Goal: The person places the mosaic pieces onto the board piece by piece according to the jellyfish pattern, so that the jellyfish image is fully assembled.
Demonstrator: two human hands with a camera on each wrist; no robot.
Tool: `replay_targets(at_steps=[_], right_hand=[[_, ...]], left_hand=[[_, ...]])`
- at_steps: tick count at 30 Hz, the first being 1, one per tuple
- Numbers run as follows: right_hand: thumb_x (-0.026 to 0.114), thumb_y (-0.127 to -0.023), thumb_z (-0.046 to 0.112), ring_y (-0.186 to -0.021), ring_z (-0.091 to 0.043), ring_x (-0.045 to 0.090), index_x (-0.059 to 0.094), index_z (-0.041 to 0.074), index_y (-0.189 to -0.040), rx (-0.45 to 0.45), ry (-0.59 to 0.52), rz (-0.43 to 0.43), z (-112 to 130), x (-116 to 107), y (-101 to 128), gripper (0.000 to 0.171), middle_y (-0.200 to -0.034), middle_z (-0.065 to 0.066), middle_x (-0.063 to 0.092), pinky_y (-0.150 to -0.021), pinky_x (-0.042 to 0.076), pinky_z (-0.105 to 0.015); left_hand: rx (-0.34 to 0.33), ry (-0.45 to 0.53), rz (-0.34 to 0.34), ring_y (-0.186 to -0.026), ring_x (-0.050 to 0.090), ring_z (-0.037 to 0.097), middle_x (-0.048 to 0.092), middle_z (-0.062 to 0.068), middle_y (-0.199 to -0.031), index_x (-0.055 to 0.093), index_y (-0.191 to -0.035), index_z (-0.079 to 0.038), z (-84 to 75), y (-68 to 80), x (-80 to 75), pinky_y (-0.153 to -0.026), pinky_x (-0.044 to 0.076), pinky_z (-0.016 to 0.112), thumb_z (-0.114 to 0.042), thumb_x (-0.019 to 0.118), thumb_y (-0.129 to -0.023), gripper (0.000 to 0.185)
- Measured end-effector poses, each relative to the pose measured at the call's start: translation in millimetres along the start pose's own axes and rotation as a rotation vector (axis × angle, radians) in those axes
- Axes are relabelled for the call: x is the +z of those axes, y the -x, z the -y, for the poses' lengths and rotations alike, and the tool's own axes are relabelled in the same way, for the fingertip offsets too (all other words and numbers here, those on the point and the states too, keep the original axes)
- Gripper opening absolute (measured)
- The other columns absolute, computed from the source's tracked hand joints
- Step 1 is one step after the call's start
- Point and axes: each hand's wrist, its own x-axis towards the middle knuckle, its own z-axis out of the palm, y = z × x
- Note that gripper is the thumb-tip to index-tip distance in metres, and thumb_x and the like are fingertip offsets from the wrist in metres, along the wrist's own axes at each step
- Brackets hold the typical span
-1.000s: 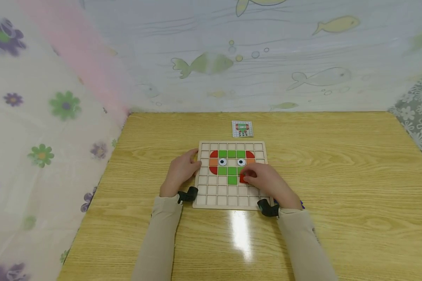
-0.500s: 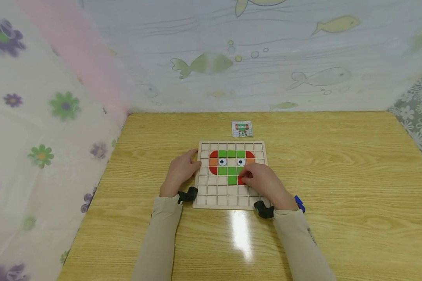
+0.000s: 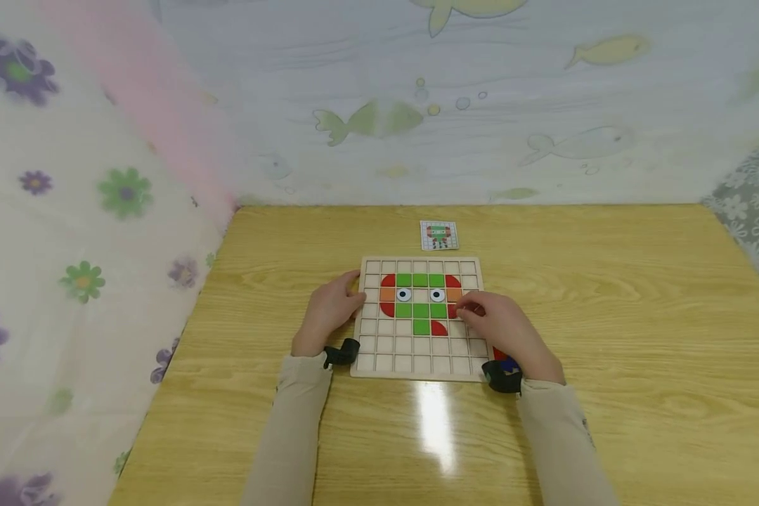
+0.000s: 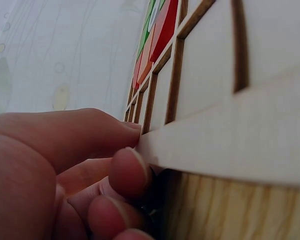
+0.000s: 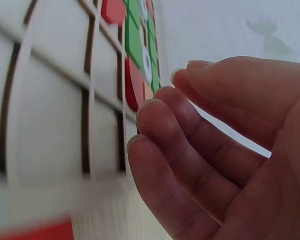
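Note:
A wooden grid board (image 3: 384,362) lies on the table, bearing red, orange and green tiles and two round eye pieces (image 3: 403,295). At its left edge my left hand (image 3: 329,307) grips the rim, thumb and curled fingers against it; the left wrist view shows this hand (image 4: 90,155) close up. My right hand (image 3: 509,327) hovers over the board's right side, fingers loosely bent and holding nothing. Its fingertips are near a red quarter-round tile (image 3: 452,310), partly hidden. Another red quarter-round tile (image 3: 439,328) sits right of the lowest green tile (image 3: 421,327).
A small pattern card (image 3: 439,235) lies behind the board. Red (image 3: 500,355) and blue pieces (image 3: 511,365) lie by the board's front right corner, partly covered by the right wrist. Patterned cloth hangs behind and to the left of the wooden table (image 3: 639,316).
My right hand has let go of the red quarter-round tile, which now sits in its square, and has moved right. The left hand stays at the board's edge. The head view has shifted slightly.

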Motion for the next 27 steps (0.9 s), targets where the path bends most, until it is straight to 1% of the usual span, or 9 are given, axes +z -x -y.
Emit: replay_targets(at_steps=[6,10,14,21,24,27], right_hand=[[0.054,-0.088,0.029,-0.079,-0.019,0.051,0.064,0.017,-0.1,0.055,-0.012,0.004,-13,-11,10,0.019,-0.096,-0.001,0.061,-0.071,0.042,-0.035],[0.054,-0.089,0.028,-0.082,-0.019,0.052,0.063,0.015,-0.102,0.049,-0.009,0.027,-18,-16,16,0.021,-0.099,-0.002,0.061,-0.075,0.042,-0.038],[0.057,-0.087,0.027,-0.081,-0.017,0.052,0.063,0.014,-0.101,0.032,0.004,0.053,-25,-19,20,0.02,-0.096,0.0,0.061,-0.076,0.042,-0.038],[0.064,-0.082,0.027,-0.072,-0.012,0.051,0.064,0.017,-0.088,0.022,0.007,0.141,-38,-24,29,0.012,-0.082,0.005,0.059,-0.069,0.042,-0.032],[0.065,-0.081,0.027,-0.075,-0.011,0.052,0.064,0.017,-0.091,0.003,0.016,0.183,-42,-28,33,0.014,-0.085,0.005,0.058,-0.069,0.042,-0.032],[0.068,-0.078,0.028,-0.081,-0.014,0.052,0.063,0.015,-0.096,-0.024,0.04,0.233,-42,-30,35,0.023,-0.092,0.002,0.055,-0.073,0.043,-0.034]], left_hand=[[0.002,0.004,-0.001,-0.043,0.049,0.016,0.058,-0.005,-0.057,0.037,-0.137,-0.02,0.0,-0.1,0.5,-0.058,0.039,0.03,-0.031,0.049,-0.086,0.053],[0.01,-0.003,-0.004,-0.043,0.049,0.015,0.058,-0.006,-0.056,0.038,-0.136,-0.019,0.3,0.2,-0.4,-0.059,0.038,0.03,-0.029,0.05,-0.085,0.053],[0.014,-0.01,-0.006,-0.044,0.049,0.015,0.058,-0.006,-0.056,0.039,-0.136,-0.018,0.8,0.4,-0.9,-0.059,0.038,0.03,-0.029,0.05,-0.086,0.053],[0.018,-0.002,-0.005,-0.047,0.05,0.014,0.058,-0.007,-0.057,0.039,-0.135,-0.018,0.6,-0.3,0.6,-0.058,0.038,0.03,-0.029,0.05,-0.086,0.052],[0.017,0.0,-0.008,-0.047,0.05,0.014,0.058,-0.007,-0.057,0.039,-0.135,-0.018,0.7,-0.1,0.6,-0.057,0.037,0.029,-0.029,0.051,-0.086,0.052],[0.014,0.008,-0.009,-0.045,0.049,0.014,0.058,-0.007,-0.057,0.039,-0.135,-0.018,1.3,0.5,-0.3,-0.056,0.038,0.029,-0.029,0.051,-0.086,0.052]])
